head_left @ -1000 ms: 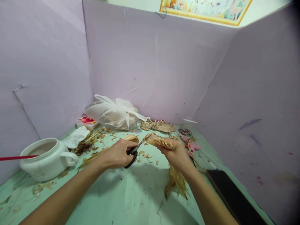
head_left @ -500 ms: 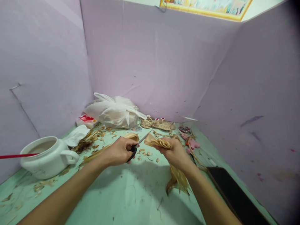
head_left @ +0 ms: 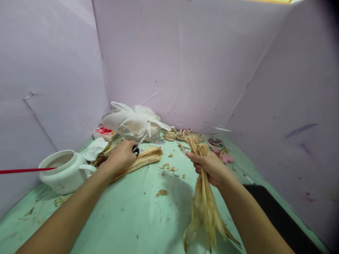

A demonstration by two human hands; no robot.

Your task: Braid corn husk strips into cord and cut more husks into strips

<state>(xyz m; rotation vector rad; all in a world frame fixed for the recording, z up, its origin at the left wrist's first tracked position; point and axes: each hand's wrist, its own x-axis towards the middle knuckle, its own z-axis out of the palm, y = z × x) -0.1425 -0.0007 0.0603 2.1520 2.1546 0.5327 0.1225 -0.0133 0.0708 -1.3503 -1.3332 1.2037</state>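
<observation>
My left hand (head_left: 120, 157) is closed around black-handled scissors (head_left: 136, 151), their blades pointing away towards the white bag. Under and beside that hand a bundle of dried corn husks (head_left: 148, 157) lies on the green table (head_left: 127, 218). On the right, my right hand (head_left: 212, 167) grips a second bunch of dried corn husks (head_left: 205, 204). Its narrow ends stick up above my fist, while the long, wide leaves hang down towards the table. Small husk scraps (head_left: 166, 165) are scattered between the hands, with a larger curled scrap (head_left: 161, 193) nearer to me.
At left stands a white pot (head_left: 62, 176) with a red stick across its rim. A knotted white plastic bag (head_left: 135, 121) and woven pieces (head_left: 182, 135) lie by the back wall. Behind my right forearm are a small bowl (head_left: 215, 142) and a dark flat object (head_left: 275, 215).
My left hand has carried the scissors left, away from the husks in my right hand. My right hand has turned the bunch upright. A curled scrap now lies on the table.
</observation>
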